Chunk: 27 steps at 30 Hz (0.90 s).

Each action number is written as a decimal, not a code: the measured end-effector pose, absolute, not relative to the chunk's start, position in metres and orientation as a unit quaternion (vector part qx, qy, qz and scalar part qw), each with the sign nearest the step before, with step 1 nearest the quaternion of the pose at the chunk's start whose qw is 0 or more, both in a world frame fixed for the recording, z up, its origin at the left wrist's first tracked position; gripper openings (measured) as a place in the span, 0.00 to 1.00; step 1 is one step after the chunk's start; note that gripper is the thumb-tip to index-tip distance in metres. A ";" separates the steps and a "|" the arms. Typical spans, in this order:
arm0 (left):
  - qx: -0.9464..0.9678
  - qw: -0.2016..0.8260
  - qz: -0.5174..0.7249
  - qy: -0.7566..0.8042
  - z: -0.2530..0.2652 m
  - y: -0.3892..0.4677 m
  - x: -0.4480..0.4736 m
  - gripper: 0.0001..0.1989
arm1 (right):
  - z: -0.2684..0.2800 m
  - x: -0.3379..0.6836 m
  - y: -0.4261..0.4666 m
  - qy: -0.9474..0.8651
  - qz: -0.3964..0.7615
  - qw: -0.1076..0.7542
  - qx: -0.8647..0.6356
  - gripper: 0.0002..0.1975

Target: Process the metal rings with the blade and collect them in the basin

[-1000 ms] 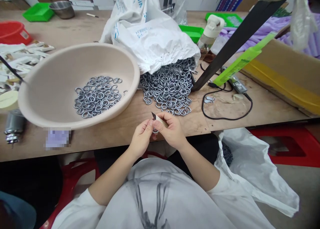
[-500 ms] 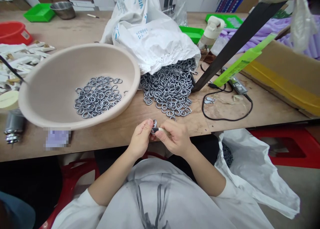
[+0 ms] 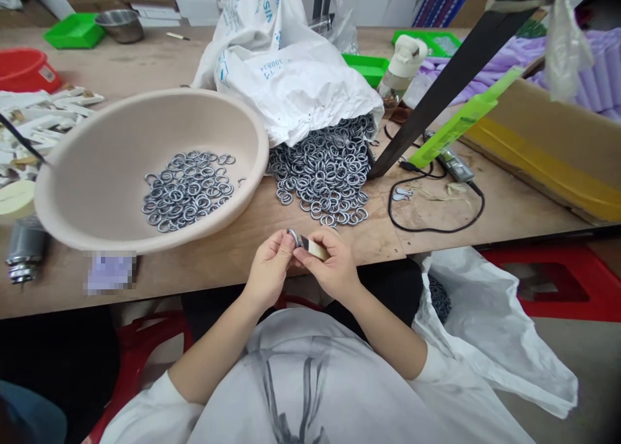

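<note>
Two hands meet at the table's (image 3: 228, 263) near edge, and it's close work! Left hand (image 3: 268, 267) pinches one ring (image 3: 292, 234) between thumb and fingers, the ring poking up out of the grip. Right hand (image 3: 336, 264) has thumb and fingers closed on what looks like a pale-handled knife (image 3: 317, 249), dark tip angled at that ring, just beside the left thumb; whether tip meets ring, I can't tell. And there's the danger: that surface looks smooth and curved, so a hard push could skid the tip into the thumb. Too loose a pinch and the ring might twist, flick into the heap (image 3: 334, 178) below the sack (image 3: 310, 88), or drop floorward, missing the basin (image 3: 107, 140).
</note>
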State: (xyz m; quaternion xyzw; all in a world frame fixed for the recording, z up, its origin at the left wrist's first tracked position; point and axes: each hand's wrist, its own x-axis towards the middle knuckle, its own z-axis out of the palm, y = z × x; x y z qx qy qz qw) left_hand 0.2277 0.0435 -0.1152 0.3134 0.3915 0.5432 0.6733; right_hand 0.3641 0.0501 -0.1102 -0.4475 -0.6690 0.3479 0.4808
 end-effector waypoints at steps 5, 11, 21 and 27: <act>0.328 0.662 0.537 0.407 -0.114 0.048 0.218 0.24 | -0.103 0.368 0.056 -0.609 0.473 0.434 -0.465 0.11; 0.396 0.661 0.487 0.411 -0.111 0.051 0.218 0.19 | -0.099 0.373 0.066 -0.521 0.626 0.412 -0.409 0.22; 0.387 0.670 0.463 0.433 -0.112 0.044 0.227 0.25 | -0.098 0.363 0.062 -0.474 0.630 0.440 -0.431 0.25; 0.397 0.617 0.510 0.450 -0.115 0.041 0.233 0.24 | -0.105 0.358 0.053 -0.566 0.469 0.491 -0.468 0.15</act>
